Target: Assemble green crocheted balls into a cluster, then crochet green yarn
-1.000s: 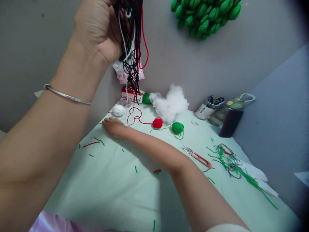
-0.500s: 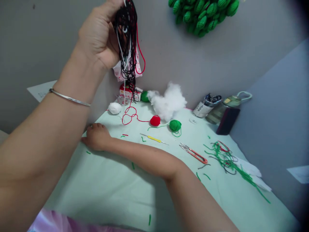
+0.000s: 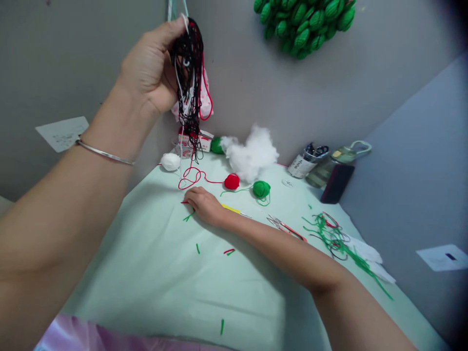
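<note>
Left hand (image 3: 151, 68): held a bundle of black yarn (image 3: 190, 95), raised at far left, red strand dangling.
Right hand (image 3: 203, 204): curled on the table (image 3: 164, 273) beside yarn scraps (image 3: 188, 216); I could not tell if it pinched any.
Right forearm (image 3: 274, 246): partly hid a yellow hook (image 3: 231, 208) and scissors (image 3: 287, 228).
Far side: a white ball (image 3: 170, 162), red ball (image 3: 231, 182), green ball (image 3: 262, 189) and fluffy stuffing (image 3: 252, 153) lay scattered.
Far right: a pen cup (image 3: 302, 166) and bottle (image 3: 319, 174) stood beyond tangled thread (image 3: 341, 243).
</note>
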`<state>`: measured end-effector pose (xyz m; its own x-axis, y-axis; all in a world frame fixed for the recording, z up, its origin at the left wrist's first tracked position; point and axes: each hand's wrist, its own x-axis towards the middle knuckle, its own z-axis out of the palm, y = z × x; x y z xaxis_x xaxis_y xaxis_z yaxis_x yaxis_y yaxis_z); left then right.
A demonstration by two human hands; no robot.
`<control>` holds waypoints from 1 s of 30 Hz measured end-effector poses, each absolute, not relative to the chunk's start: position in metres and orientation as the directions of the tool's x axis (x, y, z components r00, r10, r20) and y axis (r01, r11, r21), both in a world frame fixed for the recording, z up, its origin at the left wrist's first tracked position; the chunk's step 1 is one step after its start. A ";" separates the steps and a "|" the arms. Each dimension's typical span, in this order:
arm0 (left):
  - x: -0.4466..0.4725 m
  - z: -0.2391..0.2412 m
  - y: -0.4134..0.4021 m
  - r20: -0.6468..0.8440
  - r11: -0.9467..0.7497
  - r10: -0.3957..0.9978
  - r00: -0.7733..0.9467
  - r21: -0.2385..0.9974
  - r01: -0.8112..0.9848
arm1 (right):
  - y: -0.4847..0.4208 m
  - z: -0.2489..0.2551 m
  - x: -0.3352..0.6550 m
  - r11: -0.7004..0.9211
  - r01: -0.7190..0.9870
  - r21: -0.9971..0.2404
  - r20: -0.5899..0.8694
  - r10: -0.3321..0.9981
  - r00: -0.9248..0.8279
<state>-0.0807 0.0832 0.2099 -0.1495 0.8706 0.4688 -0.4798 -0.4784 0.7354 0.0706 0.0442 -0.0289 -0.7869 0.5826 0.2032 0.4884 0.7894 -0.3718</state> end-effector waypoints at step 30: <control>-0.118 0.075 0.049 0.141 -0.150 0.975 -0.170 0.988 -0.036 | -0.028 -0.014 0.232 0.836 0.485 -0.256 0.235 0.541 -0.808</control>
<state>-0.1179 0.0486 0.0746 -0.1700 0.9752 0.1415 -0.0359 -0.1496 0.9881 0.2317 -0.0277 -0.0140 -0.8077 0.5409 0.2347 0.4854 0.8360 -0.2560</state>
